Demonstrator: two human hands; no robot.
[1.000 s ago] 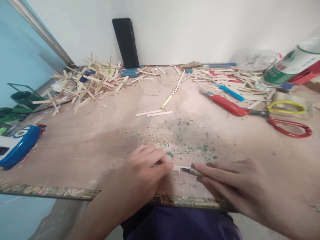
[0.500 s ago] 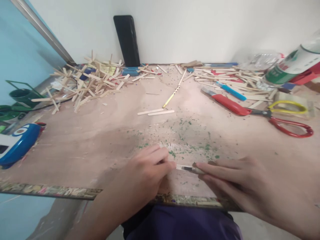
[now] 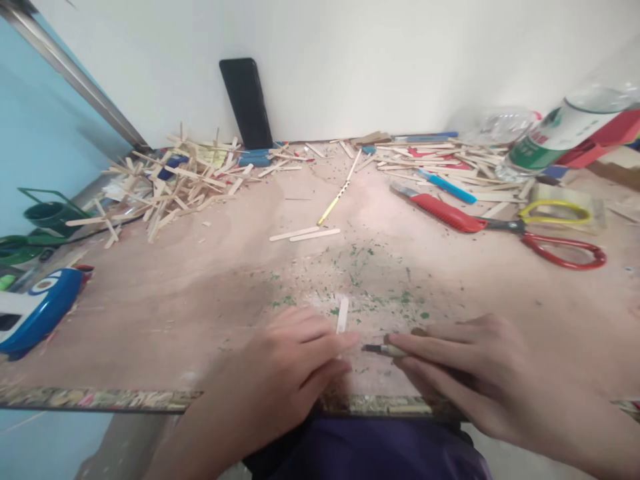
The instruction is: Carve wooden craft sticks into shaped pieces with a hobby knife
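My left hand (image 3: 310,357) is closed over a wooden craft stick (image 3: 343,313) near the table's front edge. The stick's rounded end points away from me, past the fingers; its lower part is hidden under them. My right hand (image 3: 460,360) grips a craft knife (image 3: 387,349) with a pale handle. Its short dark blade points left, just short of my left fingertips. Green shavings (image 3: 367,257) lie scattered beyond both hands. Two loose craft sticks (image 3: 315,235) lie farther back, beside a thin yellow-ended notched stick (image 3: 330,210).
Crossed sticks (image 3: 185,180) are heaped at back left, near a black phone (image 3: 246,103) leaning on the wall. At right are scissors (image 3: 560,233), a red-handled cutter (image 3: 445,212), a blue pen-like tool (image 3: 450,187) and a plastic bottle (image 3: 545,137). A blue-and-white object (image 3: 45,307) sits at left.
The craft stick now shows pointing away from me beyond my left fingers. My left hand has shifted slightly, and the knife blade sits a little lower in view. The camera view has tilted up.
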